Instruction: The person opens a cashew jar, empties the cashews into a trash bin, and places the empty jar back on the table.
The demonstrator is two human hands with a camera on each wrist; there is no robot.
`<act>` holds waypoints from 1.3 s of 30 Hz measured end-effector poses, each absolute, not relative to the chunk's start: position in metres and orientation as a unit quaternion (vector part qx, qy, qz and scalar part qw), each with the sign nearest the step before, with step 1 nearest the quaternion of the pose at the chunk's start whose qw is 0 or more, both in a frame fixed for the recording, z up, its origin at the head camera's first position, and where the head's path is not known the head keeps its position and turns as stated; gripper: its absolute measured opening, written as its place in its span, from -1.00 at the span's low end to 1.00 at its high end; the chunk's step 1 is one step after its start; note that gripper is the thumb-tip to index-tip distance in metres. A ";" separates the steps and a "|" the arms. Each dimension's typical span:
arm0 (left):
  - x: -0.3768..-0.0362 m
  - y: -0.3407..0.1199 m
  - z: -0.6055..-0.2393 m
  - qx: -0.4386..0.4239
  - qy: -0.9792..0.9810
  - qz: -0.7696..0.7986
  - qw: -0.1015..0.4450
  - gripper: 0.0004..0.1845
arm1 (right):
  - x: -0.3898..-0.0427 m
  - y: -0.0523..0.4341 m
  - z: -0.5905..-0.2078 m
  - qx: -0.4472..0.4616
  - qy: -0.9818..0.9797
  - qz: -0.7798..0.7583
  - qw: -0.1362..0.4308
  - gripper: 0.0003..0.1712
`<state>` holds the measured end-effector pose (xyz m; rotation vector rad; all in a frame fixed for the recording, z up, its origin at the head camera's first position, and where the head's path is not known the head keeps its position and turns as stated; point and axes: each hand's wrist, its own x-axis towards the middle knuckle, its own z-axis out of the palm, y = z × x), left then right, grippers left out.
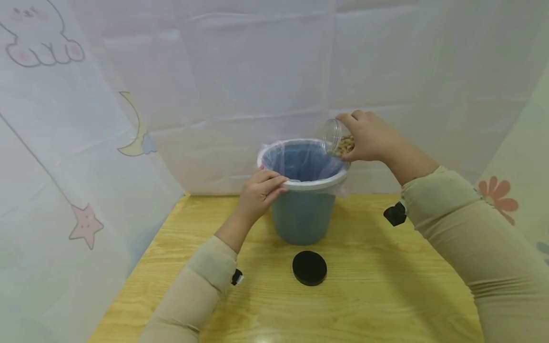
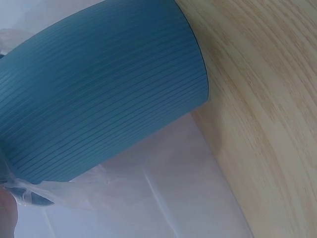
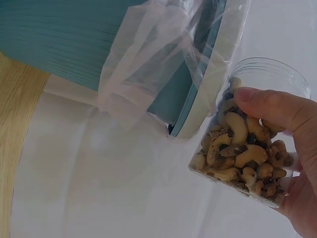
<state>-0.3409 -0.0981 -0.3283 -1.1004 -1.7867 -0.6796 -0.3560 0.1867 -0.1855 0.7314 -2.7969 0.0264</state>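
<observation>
Wooden table point(image 1: 386, 295): bin point(image 1: 305, 216), black lid point(image 1: 310, 268)

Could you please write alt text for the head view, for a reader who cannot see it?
A right hand tilts a clear plastic jar of nuts over a round blue plastic bin lined with a thin bag, while the left hand grips its white rim. A round black lid lies on the wooden table.

Close view of a ribbed blue bin wall point(image 2: 104, 94) standing on a pale wooden tabletop point(image 2: 267, 124). Crinkled clear plastic liner point(image 2: 59, 191) hangs below it at lower left, against a white sheet backdrop point(image 2: 163, 188).
</observation>
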 end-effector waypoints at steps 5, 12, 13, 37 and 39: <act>-0.340 -0.099 -0.327 -0.443 -0.727 -0.277 0.446 -0.73 | -0.356 0.186 -0.186 0.253 -0.959 0.007 0.131 0.12; -0.338 -0.099 -0.328 -0.443 -0.727 -0.281 0.443 -0.74 | -0.356 0.186 -0.188 0.260 -0.956 -0.005 0.133 0.12; -0.338 -0.099 -0.329 -0.442 -0.727 -0.282 0.443 -0.74 | -0.356 0.186 -0.188 0.261 -0.956 -0.007 0.133 0.12; -0.338 -0.099 -0.329 -0.443 -0.724 -0.282 0.447 -0.74 | -0.354 0.187 -0.193 0.275 -0.949 -0.045 0.149 0.13; -0.338 -0.099 -0.329 -0.442 -0.725 -0.282 0.446 -0.74 | -0.354 0.187 -0.193 0.276 -0.948 -0.047 0.151 0.13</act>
